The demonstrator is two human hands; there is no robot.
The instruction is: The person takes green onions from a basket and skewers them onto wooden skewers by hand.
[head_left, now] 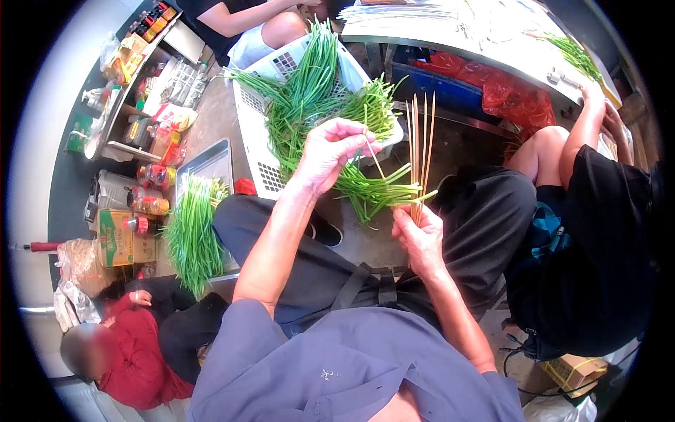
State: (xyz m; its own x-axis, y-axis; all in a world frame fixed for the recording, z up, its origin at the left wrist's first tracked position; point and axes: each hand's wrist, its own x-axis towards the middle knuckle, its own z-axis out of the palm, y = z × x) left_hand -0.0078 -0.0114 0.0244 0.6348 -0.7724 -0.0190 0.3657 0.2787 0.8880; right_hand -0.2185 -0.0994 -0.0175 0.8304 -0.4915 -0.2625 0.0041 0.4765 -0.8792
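My left hand (329,156) is closed in a pinch on one thin wooden skewer (375,156), which slants down toward a bunch of garlic chives (376,195). Several more wooden skewers (417,151) stand upright in my right hand (420,238), its fingers wrapped round their lower ends. The pale stem ends of the chive bunch lie at my right fingertips, crossing the skewers; whether those fingers grip the stems too, I cannot tell. Beyond my hands, a white plastic basket (254,156) holds a heap of garlic chives (309,91).
At left, more chives (193,232) lie over a metal tray (223,158). Shelves of bottles (149,200) line the wall. A white table (422,24) has a red plastic bag (517,105) beneath it. People sit at right (583,232), at the back and lower left (144,352).
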